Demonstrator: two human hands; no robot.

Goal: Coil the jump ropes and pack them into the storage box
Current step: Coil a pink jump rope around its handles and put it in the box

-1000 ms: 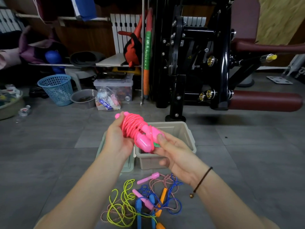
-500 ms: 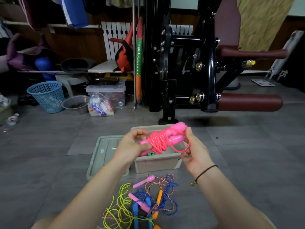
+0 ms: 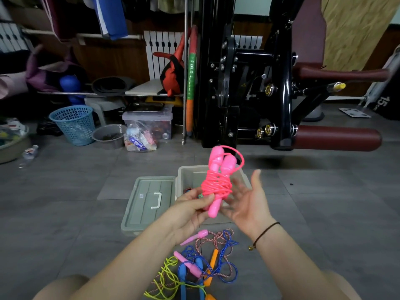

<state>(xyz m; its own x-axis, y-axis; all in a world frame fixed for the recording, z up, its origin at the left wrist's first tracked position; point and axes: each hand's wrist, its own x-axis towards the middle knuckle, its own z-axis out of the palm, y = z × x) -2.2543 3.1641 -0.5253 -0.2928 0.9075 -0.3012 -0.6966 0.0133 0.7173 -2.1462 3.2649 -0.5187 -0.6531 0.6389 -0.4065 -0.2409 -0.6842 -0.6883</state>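
Grey floor tiles (image 3: 65,224) carry, nearest the person, a tangle of loose jump ropes (image 3: 194,267) in yellow-green, blue and striped cord with pink, blue and orange handles. The bottom edge cuts the tangle off.

Above it the left hand (image 3: 190,211) grips the lower end of the pink jump rope (image 3: 216,182) between thumb and curled fingers, holding it upright over the storage box (image 3: 184,176). The right hand (image 3: 249,202) lies palm up with fingers spread just behind the bundle; whether it touches is unclear.

The cord is wound tightly round its two pink handles, whose rounded tops stand side by side, and one loop arches free at the top.

The beige box stands lidless. The hands and the bundle hide most of its inside, and only a speck of red and green shows, too small to name. Its lid (image 3: 149,202) lies flat against the box's left side.

Farther back are a blue mesh basket (image 3: 73,124), a clear lidded bin (image 3: 149,124) and a black gym machine (image 3: 249,83).
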